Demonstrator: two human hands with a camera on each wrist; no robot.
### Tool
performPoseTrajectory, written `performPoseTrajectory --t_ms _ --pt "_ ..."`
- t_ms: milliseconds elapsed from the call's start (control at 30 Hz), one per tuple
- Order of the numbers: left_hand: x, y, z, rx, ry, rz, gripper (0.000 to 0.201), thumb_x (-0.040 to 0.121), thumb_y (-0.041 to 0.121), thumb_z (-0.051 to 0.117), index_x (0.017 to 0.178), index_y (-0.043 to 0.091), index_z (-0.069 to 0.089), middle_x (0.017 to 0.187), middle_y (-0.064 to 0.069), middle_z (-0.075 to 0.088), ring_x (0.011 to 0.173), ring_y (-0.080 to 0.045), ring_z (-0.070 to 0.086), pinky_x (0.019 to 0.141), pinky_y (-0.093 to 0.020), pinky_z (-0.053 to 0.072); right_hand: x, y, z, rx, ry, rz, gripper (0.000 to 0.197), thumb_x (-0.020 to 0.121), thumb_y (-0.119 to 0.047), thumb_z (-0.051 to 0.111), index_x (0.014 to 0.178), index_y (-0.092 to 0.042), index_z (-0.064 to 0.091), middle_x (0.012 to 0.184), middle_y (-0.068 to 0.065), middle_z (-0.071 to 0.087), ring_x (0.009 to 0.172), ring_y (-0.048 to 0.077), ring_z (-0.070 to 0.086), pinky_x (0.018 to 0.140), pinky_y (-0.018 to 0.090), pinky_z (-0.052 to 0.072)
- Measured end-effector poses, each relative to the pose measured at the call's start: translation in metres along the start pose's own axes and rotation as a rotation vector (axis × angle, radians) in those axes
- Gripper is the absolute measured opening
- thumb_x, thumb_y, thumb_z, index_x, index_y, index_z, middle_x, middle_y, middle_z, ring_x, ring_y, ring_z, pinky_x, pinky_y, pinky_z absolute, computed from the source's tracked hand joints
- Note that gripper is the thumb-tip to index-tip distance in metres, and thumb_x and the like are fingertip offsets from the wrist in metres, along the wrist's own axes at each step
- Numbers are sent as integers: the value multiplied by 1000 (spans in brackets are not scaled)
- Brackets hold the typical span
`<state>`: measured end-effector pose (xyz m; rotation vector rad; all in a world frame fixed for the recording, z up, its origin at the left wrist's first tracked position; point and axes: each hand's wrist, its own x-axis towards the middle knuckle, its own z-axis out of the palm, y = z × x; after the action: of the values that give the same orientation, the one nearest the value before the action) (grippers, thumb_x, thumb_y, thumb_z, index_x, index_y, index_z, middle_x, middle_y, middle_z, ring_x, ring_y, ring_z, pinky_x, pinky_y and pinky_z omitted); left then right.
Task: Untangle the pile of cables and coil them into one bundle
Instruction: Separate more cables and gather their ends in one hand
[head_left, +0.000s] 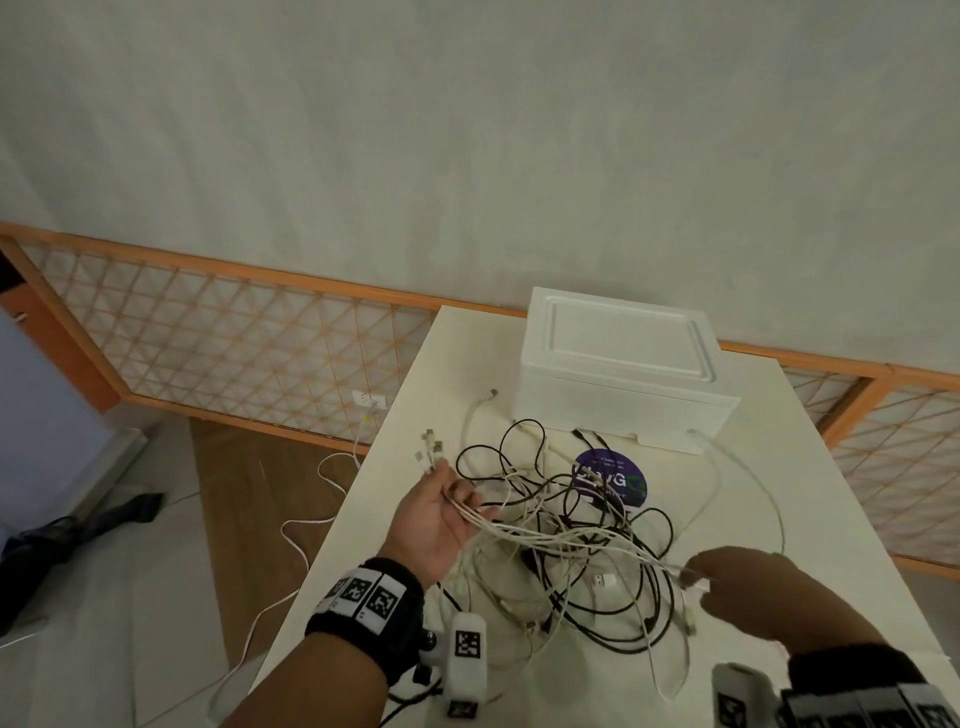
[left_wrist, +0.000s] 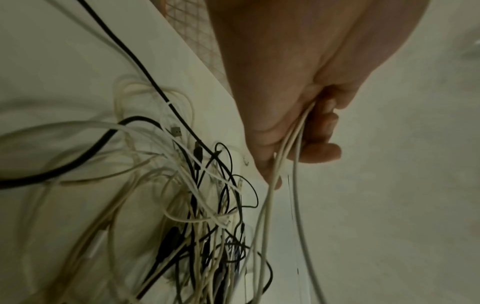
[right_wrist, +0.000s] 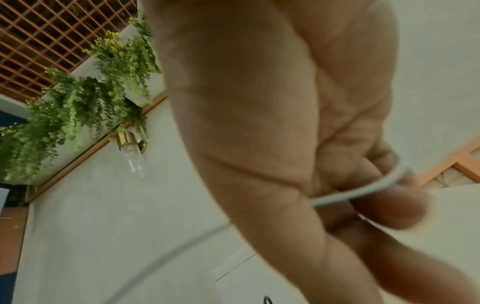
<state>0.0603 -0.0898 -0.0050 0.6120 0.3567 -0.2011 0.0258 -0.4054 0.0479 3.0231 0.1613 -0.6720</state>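
Observation:
A tangled pile of black and white cables (head_left: 566, 551) lies in the middle of the white table (head_left: 810, 499). My left hand (head_left: 441, 514) is raised palm-up at the pile's left side, with its fingers curled round several white cables (left_wrist: 283, 156) whose plugs (head_left: 428, 449) stick out past the fingers. My right hand (head_left: 737, 582) is at the pile's right side and pinches a single white cable (right_wrist: 337, 197) that arcs away toward the far right of the table (head_left: 758, 483). The pile (left_wrist: 202, 205) hangs partly lifted below the left hand.
A white foam box (head_left: 618, 364) stands at the back of the table, with a round purple sticker (head_left: 613, 478) in front of it. Left of the table a white cord (head_left: 311, 525) runs across the floor to a wall socket (head_left: 370, 401). A lattice screen (head_left: 234, 338) lines the wall.

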Motion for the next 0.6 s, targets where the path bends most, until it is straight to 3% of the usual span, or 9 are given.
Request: performPoseTrajectory --t_ms 33,100,167,200,267,333,400,500,600 --pt "2 3 -1 -31 7 22 43 100 33 40 61 17 46 52 1 39 48 -16 48 88 -53 47 0 0 -2 -67 94 38 26 90 -35 47 111 -50 52 126 -26 52 120 -3 47 102 26 31" --pt "4 10 -5 -65 44 77 41 100 37 40 63 19 44 50 4 33 41 -11 39 66 -39 56 -2 8 -6 -155 196 101 23 92 -43 43 112 -50 52 125 -30 52 118 -6 47 98 28 29" --pt "4 15 -11 -55 101 134 36 99 35 42 66 20 40 48 7 27 38 -8 28 40 -21 39 -9 22 -9 -151 129 170 25 89 -47 46 115 -48 49 125 -28 51 118 -3 48 96 31 28" --pt "3 18 -13 -36 122 149 34 99 31 45 67 21 39 48 8 26 38 -7 25 35 -19 30 -13 30 -9 -139 37 217 33 86 -48 52 118 -46 47 128 -26 50 120 0 47 97 32 28" --pt "-1 18 -15 27 147 156 34 95 19 53 66 22 35 48 8 26 38 -6 23 34 -18 21 -15 42 -9 -24 -149 252 62 74 -46 68 130 -40 41 135 -19 45 124 7 43 103 32 30" --pt "-3 14 -12 76 157 140 38 92 11 56 65 22 31 48 8 26 38 -6 23 34 -18 19 -13 39 -15 95 -227 157 83 69 -34 75 141 -29 35 141 -7 41 124 11 41 106 28 34" --pt "-6 8 -5 90 150 95 38 94 15 55 65 22 31 48 7 27 37 -7 23 34 -18 18 -7 15 -28 257 -93 -40 81 69 -27 69 141 -24 34 145 -3 35 134 15 33 110 23 26" --pt "-10 -4 10 91 93 0 42 97 35 48 61 19 33 50 3 29 39 -9 26 35 -21 21 -1 -51 -43 551 212 -258 71 72 -29 68 136 -30 38 141 -9 38 134 9 32 107 18 22" --pt "-16 -15 31 117 4 -29 55 97 47 39 51 19 32 49 -1 33 44 -15 32 47 -27 33 2 -128 -33 468 92 -382 80 76 -44 70 142 -29 27 134 -12 46 120 8 46 101 25 37"
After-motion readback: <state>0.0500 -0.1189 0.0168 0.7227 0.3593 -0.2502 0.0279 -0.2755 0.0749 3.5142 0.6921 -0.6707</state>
